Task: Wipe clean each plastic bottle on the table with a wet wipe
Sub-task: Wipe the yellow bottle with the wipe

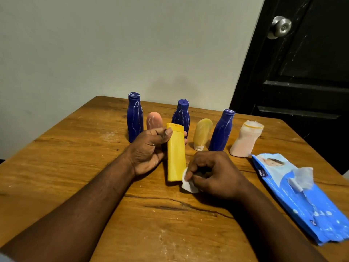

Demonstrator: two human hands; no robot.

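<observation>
The left hand (151, 150) is curling round the yellow bottle (176, 157) at its cap end, holding it nearly upright, its long axis running from the counter (75, 148) up and away from the person. Just right of the bottle's base, the right hand (213, 173) is pinching a white wet wipe (188, 183) against it. The bottle is looking smooth and unstreaked; streaked bottles (134, 120) are standing behind it

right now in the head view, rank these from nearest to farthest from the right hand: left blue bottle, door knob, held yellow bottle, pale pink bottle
1. held yellow bottle, just left of the right hand
2. pale pink bottle, behind it to the right
3. left blue bottle, far left of the row
4. door knob, high up at the back right
</observation>
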